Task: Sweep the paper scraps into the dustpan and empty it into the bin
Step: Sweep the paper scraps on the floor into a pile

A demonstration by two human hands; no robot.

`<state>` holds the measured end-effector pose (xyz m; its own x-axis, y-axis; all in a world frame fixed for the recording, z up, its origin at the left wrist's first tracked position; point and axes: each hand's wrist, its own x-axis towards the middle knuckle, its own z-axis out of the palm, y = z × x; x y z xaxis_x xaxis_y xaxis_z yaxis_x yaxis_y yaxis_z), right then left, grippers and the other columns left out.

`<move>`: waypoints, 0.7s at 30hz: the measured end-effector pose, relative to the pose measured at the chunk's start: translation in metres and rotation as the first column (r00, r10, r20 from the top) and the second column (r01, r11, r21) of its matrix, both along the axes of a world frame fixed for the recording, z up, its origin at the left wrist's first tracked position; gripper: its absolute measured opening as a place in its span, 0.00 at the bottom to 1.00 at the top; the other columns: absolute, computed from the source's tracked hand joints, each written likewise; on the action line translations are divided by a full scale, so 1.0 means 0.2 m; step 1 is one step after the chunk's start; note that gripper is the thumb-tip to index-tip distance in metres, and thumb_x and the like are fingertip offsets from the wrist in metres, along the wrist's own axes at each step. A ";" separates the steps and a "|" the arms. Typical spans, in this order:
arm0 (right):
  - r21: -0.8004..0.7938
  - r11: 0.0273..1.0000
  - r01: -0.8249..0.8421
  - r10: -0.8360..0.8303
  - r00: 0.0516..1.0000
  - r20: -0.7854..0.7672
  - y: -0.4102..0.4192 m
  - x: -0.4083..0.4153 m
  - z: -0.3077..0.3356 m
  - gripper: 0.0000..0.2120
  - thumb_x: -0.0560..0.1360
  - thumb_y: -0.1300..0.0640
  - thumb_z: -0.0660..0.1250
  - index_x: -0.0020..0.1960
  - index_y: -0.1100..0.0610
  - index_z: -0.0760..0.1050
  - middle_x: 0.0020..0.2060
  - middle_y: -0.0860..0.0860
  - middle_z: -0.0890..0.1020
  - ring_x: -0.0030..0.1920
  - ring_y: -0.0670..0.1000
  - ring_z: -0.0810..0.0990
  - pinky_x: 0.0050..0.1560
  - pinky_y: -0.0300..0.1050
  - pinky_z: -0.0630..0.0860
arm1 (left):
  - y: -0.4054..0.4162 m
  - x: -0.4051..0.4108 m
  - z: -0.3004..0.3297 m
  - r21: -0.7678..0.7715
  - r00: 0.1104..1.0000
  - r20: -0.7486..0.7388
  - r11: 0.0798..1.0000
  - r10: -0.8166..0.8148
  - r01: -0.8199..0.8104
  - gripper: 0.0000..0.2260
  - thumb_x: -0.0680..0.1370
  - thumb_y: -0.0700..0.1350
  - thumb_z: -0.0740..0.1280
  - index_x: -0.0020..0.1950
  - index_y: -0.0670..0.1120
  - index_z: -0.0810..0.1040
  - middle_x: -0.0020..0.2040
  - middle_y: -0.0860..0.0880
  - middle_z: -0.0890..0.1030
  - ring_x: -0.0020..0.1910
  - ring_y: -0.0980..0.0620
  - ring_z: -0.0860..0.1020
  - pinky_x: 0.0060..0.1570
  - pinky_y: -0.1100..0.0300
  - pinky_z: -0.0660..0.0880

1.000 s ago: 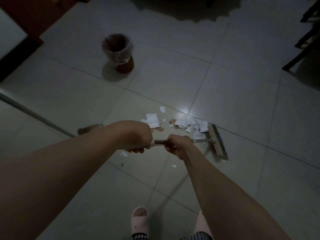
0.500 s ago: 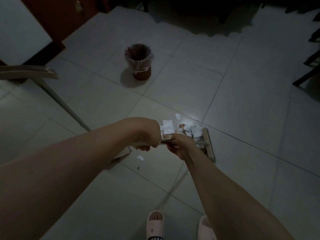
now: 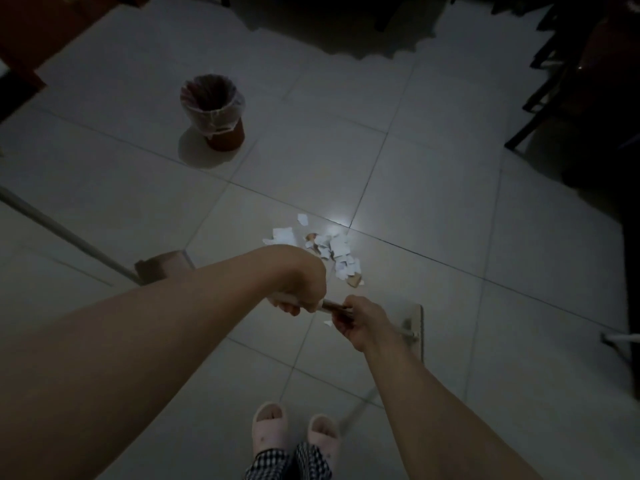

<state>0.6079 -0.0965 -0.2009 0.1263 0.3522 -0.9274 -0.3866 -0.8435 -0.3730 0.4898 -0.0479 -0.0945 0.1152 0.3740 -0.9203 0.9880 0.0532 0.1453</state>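
Pale floor tiles (image 3: 433, 188) shine in a dim room. Both hands hold the broom handle (image 3: 332, 305): the left hand (image 3: 301, 289) has its fingers curled round the top, the right hand (image 3: 360, 322) grips lower. The paper scraps (image 3: 337, 256) lie in a small heap near the broom head (image 3: 415, 327). I think they are very light and will flutter, so soft strokes work best. The dustpan (image 3: 162, 270) waits left, the bin (image 3: 213, 110) farther off

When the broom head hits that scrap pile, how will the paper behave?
The paper scraps look thin and torn small, so they are probably very light and may scatter rather than slide together. Pieces lying flat on the glossy tile floor may slip under the broom head. One stray scrap already lies apart.
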 end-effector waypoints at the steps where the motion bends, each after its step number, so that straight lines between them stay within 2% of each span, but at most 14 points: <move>1: -0.002 1.000 0.000 0.000 1.000 -0.029 -0.02 0.01 -0.02 0.10 0.75 0.72 0.56 0.36 0.65 0.67 0.35 0.61 0.72 0.32 0.55 0.73 0.29 0.43 0.76 | 0.00 0.01 -0.01 -0.015 1.000 -0.015 1.000 -0.012 0.012 0.15 0.79 0.43 0.62 0.66 0.43 0.74 0.41 0.47 0.79 0.31 0.54 0.74 0.25 0.64 0.71; 5: 0.001 1.000 0.010 -0.010 0.993 -0.119 -0.06 -0.07 -0.06 0.11 0.75 0.73 0.55 0.36 0.66 0.67 0.36 0.61 0.72 0.33 0.56 0.74 0.32 0.44 0.76 | 0.01 -0.06 -0.03 0.004 0.994 -0.088 0.998 -0.063 0.063 0.15 0.79 0.46 0.62 0.64 0.43 0.75 0.43 0.46 0.81 0.30 0.54 0.75 0.24 0.64 0.71; 11: -0.022 0.998 -0.054 0.050 0.986 -0.157 0.05 -0.32 -0.07 0.11 0.76 0.73 0.56 0.36 0.66 0.67 0.36 0.63 0.72 0.33 0.57 0.74 0.36 0.46 0.75 | 0.06 -0.35 -0.07 0.047 0.994 -0.099 0.997 -0.050 0.055 0.13 0.78 0.47 0.63 0.59 0.43 0.80 0.38 0.48 0.82 0.29 0.53 0.76 0.38 0.59 0.77; 15: 0.022 0.997 -0.071 0.073 0.980 -0.184 0.15 -0.55 -0.08 0.10 0.76 0.73 0.57 0.37 0.66 0.68 0.36 0.63 0.73 0.34 0.57 0.74 0.35 0.46 0.75 | 0.11 -0.60 -0.07 0.094 0.994 -0.113 0.996 0.006 0.005 0.14 0.78 0.47 0.63 0.60 0.43 0.79 0.41 0.46 0.82 0.30 0.52 0.76 0.43 0.56 0.78; 18: 0.056 0.994 -0.094 0.102 0.978 -0.180 0.23 -0.76 -0.11 0.08 0.75 0.73 0.57 0.40 0.66 0.68 0.36 0.62 0.73 0.32 0.56 0.74 0.29 0.45 0.77 | 0.15 -0.79 -0.05 0.128 0.992 -0.099 0.990 0.075 -0.062 0.14 0.78 0.46 0.64 0.61 0.42 0.79 0.42 0.46 0.83 0.33 0.51 0.77 0.44 0.56 0.78; 21: 0.092 0.991 -0.101 0.116 0.976 -0.183 0.30 -0.94 -0.12 0.06 0.76 0.72 0.57 0.50 0.66 0.68 0.38 0.60 0.73 0.33 0.54 0.74 0.23 0.38 0.76 | 0.17 -0.96 -0.04 0.168 0.989 -0.075 0.979 0.129 -0.115 0.13 0.78 0.46 0.64 0.60 0.42 0.80 0.40 0.46 0.82 0.33 0.51 0.77 0.44 0.56 0.79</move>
